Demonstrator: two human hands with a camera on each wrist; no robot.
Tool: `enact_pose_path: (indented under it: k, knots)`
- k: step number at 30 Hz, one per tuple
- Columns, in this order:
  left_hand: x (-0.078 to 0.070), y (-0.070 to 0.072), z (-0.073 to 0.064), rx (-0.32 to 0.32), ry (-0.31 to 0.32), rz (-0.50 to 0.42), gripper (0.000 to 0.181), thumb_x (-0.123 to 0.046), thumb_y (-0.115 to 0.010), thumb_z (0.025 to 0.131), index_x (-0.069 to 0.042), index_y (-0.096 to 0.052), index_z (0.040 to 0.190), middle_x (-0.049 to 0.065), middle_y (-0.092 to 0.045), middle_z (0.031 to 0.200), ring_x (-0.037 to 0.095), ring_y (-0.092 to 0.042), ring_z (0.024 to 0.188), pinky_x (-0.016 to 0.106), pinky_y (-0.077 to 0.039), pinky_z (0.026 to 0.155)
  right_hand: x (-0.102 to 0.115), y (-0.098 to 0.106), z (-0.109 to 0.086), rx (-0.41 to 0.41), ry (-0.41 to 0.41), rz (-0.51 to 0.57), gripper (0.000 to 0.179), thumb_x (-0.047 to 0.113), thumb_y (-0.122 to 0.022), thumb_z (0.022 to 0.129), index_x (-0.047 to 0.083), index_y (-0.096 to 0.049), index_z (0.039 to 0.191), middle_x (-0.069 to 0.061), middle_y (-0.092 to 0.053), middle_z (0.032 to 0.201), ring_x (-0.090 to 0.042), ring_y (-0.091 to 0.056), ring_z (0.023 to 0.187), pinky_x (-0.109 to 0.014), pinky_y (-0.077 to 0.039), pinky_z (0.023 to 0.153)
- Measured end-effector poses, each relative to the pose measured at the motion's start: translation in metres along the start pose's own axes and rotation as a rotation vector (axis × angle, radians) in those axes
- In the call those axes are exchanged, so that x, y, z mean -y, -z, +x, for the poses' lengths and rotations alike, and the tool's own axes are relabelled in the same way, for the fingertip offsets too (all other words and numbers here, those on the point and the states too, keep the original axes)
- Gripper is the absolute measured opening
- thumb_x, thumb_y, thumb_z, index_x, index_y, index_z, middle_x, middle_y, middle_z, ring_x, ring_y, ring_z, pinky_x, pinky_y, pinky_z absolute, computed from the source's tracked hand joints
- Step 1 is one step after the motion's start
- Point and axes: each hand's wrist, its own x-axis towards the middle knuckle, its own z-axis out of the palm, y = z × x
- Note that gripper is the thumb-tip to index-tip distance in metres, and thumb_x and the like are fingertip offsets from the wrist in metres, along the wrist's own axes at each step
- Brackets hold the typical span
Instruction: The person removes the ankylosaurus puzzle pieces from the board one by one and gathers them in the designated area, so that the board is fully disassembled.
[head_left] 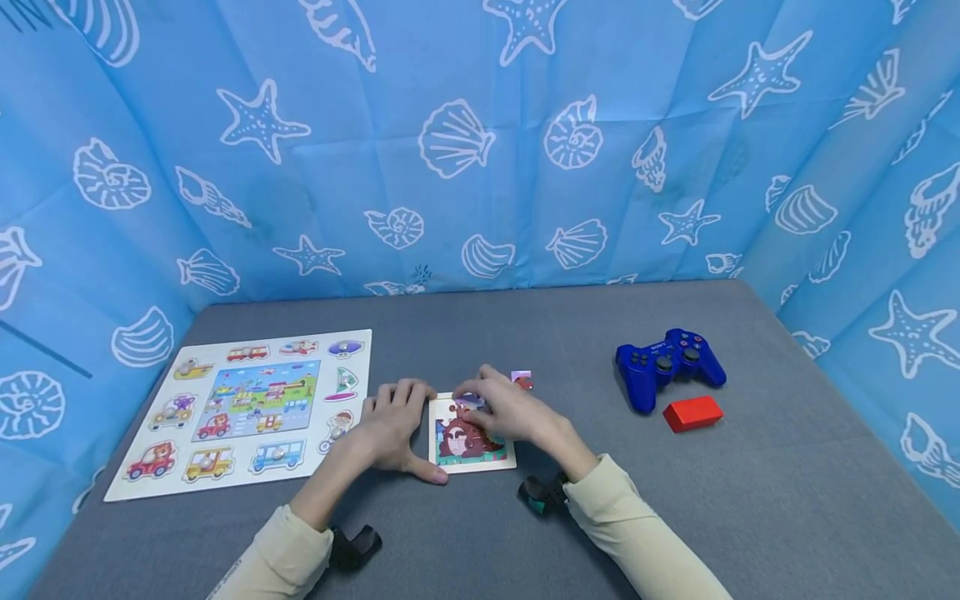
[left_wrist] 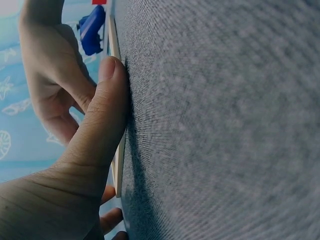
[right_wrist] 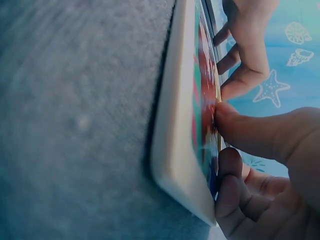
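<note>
A small wooden jigsaw puzzle (head_left: 472, 446) with a reddish-brown cartoon figure lies flat in its pale frame on the grey table. My left hand (head_left: 395, 425) grips the frame's left side, its thumb (left_wrist: 107, 100) along the near corner and its fingers round the far corner. My right hand (head_left: 504, 406) bends over the upper right of the picture, pinching a puzzle piece between thumb and fingers close on the surface; the fingers mostly hide that piece. In the right wrist view, the right thumb (right_wrist: 250, 130) touches the picture. A loose puzzle piece (head_left: 522, 380) lies just beyond the right hand.
Left of the hands lies a large white peg puzzle board (head_left: 202, 492) with vehicle pieces. A blue game controller (head_left: 667, 364) and a red block (head_left: 693, 413) sit to the right. A blue curtain (head_left: 480, 200) with white shells hangs behind the table.
</note>
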Motion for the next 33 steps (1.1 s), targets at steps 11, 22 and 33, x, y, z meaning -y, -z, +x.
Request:
enact_pose_path:
  k: [11,22,33]
  knots:
    - [0.001,0.001,0.0,0.007,0.012,0.004,0.111,-0.069,-0.088,0.063,-0.014,-0.037,0.146,0.016,-0.035,0.15,0.044,-0.034,0.136,0.061,-0.034,0.102,0.001,-0.001,-0.002,-0.013,0.025,-0.003,0.032,0.013,-0.068,0.098,0.006,-0.068,0.13,-0.009,-0.052,0.098,-0.013,-0.043,0.078,-0.021,-0.036,0.065]
    - [0.004,-0.002,0.003,0.01,0.005,0.008,0.112,-0.068,-0.088,0.063,-0.012,-0.037,0.146,0.018,-0.035,0.151,0.046,-0.034,0.137,0.065,-0.033,0.105,-0.006,0.008,-0.006,-0.077,0.109,-0.021,0.031,0.014,-0.069,0.097,0.004,-0.069,0.127,-0.008,-0.058,0.104,-0.013,-0.05,0.083,-0.025,-0.044,0.071]
    - [0.006,-0.008,0.005,-0.019,0.009,0.016,0.114,-0.07,-0.089,0.061,-0.016,-0.037,0.147,0.016,-0.036,0.152,0.044,-0.034,0.138,0.065,-0.032,0.108,-0.025,0.034,-0.023,-0.115,0.07,-0.064,0.03,0.015,-0.066,0.099,0.008,-0.069,0.128,-0.009,-0.06,0.108,-0.011,-0.051,0.085,-0.024,-0.043,0.071]
